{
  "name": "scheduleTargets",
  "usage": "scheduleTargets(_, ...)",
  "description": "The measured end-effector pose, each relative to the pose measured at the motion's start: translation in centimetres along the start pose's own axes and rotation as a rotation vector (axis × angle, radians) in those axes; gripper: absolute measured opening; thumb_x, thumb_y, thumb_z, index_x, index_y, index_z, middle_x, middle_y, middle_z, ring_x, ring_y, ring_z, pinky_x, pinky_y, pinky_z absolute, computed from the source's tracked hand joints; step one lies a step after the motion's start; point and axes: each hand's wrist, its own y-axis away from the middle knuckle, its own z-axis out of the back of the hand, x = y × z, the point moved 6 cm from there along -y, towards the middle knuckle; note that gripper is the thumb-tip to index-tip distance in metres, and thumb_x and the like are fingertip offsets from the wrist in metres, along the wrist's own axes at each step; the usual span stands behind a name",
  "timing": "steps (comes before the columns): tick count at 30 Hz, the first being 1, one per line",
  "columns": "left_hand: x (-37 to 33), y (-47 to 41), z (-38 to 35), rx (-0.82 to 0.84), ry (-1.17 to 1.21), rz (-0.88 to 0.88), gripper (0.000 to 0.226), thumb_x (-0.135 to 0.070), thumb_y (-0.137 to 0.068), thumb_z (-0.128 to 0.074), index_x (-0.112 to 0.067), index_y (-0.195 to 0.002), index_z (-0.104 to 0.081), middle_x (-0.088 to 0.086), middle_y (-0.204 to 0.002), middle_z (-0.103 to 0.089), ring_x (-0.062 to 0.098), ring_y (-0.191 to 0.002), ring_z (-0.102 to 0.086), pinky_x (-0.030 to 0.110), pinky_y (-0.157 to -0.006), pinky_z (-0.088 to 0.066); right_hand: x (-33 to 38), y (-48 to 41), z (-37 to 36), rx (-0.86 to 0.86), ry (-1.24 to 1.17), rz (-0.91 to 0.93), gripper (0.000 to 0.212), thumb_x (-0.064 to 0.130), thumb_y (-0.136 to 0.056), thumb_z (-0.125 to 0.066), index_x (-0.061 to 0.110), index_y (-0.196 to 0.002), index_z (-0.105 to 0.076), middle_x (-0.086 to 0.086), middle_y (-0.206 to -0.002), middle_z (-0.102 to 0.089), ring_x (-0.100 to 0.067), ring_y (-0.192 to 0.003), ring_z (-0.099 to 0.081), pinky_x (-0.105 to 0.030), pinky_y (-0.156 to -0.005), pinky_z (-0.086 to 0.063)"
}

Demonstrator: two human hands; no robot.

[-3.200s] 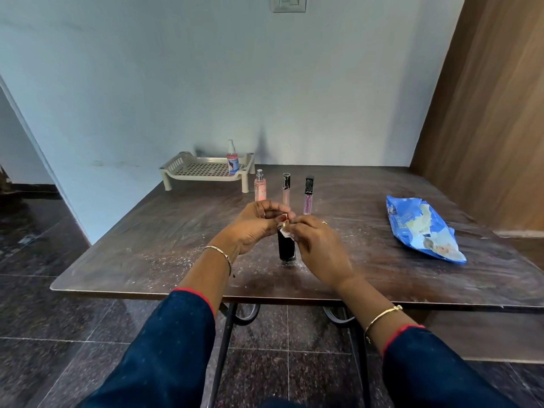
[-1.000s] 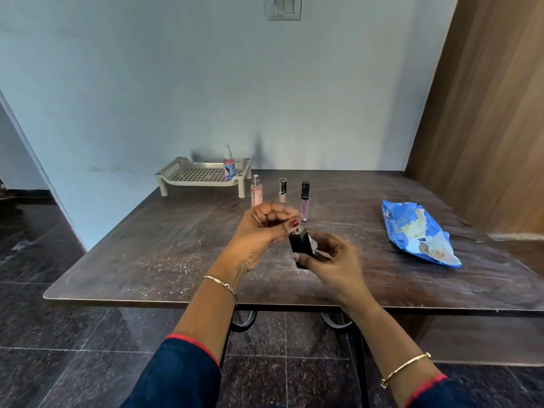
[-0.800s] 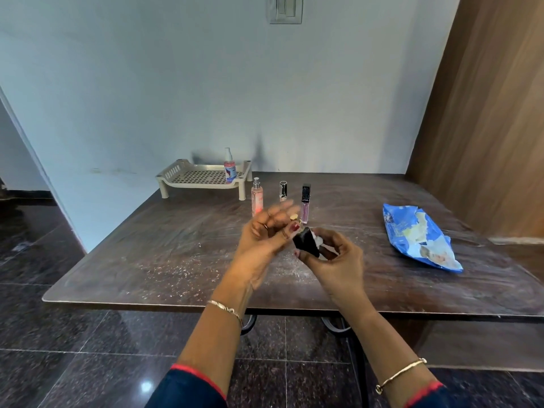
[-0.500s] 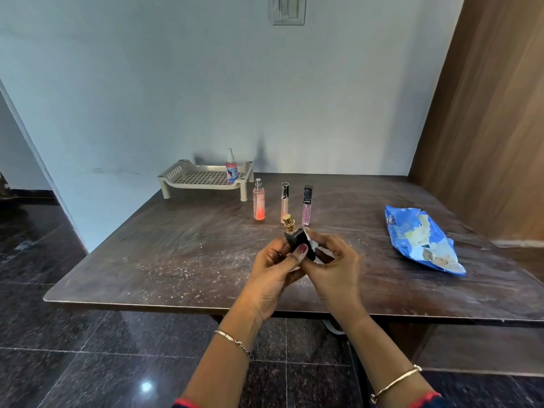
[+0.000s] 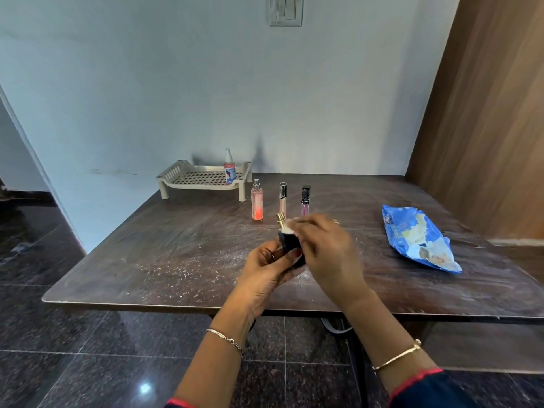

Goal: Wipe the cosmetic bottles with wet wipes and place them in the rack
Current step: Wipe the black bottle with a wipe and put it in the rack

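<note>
My left hand (image 5: 266, 267) grips a black bottle (image 5: 290, 245) with a gold nozzle, held tilted above the table's near half. My right hand (image 5: 329, 251) pinches a white wet wipe (image 5: 287, 229) against the bottle's shoulder, just under the nozzle. Behind them a pink spray bottle (image 5: 257, 204), a pale lip-gloss tube (image 5: 283, 197) and a purple lip-gloss tube (image 5: 305, 199) stand in a row on the table. The beige rack (image 5: 188, 179) sits at the table's back left, with a pump bottle (image 5: 230, 169) standing in its right end.
A blue wet-wipe pack (image 5: 418, 238) lies on the right of the dark wooden table (image 5: 147, 260). White specks dot the tabletop near the front. A wooden door panel (image 5: 485, 113) rises at the right. Dark tiled floor shows below the table's front edge.
The bottle was lifted off the table and turned in my hands. My left hand dropped under it to grip its body, and my right hand moved the wipe up to its shoulder.
</note>
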Motion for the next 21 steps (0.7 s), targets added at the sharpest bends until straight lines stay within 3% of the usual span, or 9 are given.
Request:
scheduleTargets(2, -0.3, 0.0, -0.1, 0.012, 0.002, -0.011, 0.027, -0.004, -0.085, -0.062, 0.000, -0.111, -0.064, 0.014, -0.104, -0.071, 0.020, -0.097, -0.068, 0.028, -0.078, -0.057, 0.7, 0.4, -1.1, 0.105, 0.171, 0.134, 0.036, -0.001, -0.080, -0.066, 0.006, -0.115, -0.066, -0.008, -0.109, -0.063, -0.024, -0.090, -0.062, -0.034, -0.069, -0.057)
scheduleTargets(4, -0.3, 0.1, 0.0, 0.030, 0.021, -0.007, 0.033, -0.008, -0.081, -0.064, -0.001, -0.113, -0.063, 0.013, -0.107, -0.070, 0.020, -0.100, -0.068, 0.030, -0.081, -0.057, 0.3, 0.6, -1.5, 0.146, 0.194, 0.133, 0.035, 0.002, -0.084, -0.063, 0.008, -0.118, -0.063, -0.008, -0.112, -0.061, -0.026, -0.091, -0.061, -0.041, -0.064, -0.057)
scheduleTargets(8, 0.4, 0.4, -0.2, 0.084, 0.080, 0.009, 0.034, -0.008, -0.082, -0.060, -0.002, -0.116, -0.061, 0.014, -0.107, -0.069, 0.020, -0.099, -0.068, 0.034, -0.086, -0.056, 0.0, 1.0, -0.7, 0.087, 0.028, 0.071, 0.032, 0.017, -0.089, -0.047, 0.006, -0.109, -0.069, -0.008, -0.105, -0.064, -0.025, -0.088, -0.065, -0.039, -0.067, -0.058)
scheduleTargets(15, 1.0, 0.0, 0.4, 0.037, 0.230, -0.011, 0.027, -0.007, -0.079, -0.058, 0.000, -0.104, -0.063, 0.016, -0.097, -0.072, 0.020, -0.088, -0.071, 0.028, -0.070, -0.059, 0.8, 2.6, -0.1, 0.165, 0.012, 0.044, 0.035, 0.017, -0.091, -0.040, 0.005, -0.106, -0.070, -0.005, -0.094, -0.062, -0.023, -0.076, -0.063, -0.038, -0.059, -0.056)
scheduleTargets(21, 0.9, -0.3, 0.8, 0.014, 0.188, 0.028, 0.029, -0.018, -0.086, -0.056, -0.002, -0.109, -0.061, 0.015, -0.109, -0.070, 0.020, -0.089, -0.070, 0.031, -0.075, -0.059, -0.3, 3.4, -0.2, 0.297, -0.063, -0.011, 0.023, -0.003, -0.082, -0.066, 0.010, -0.100, -0.073, 0.000, -0.095, -0.063, -0.017, -0.082, -0.064, -0.032, -0.067, -0.056)
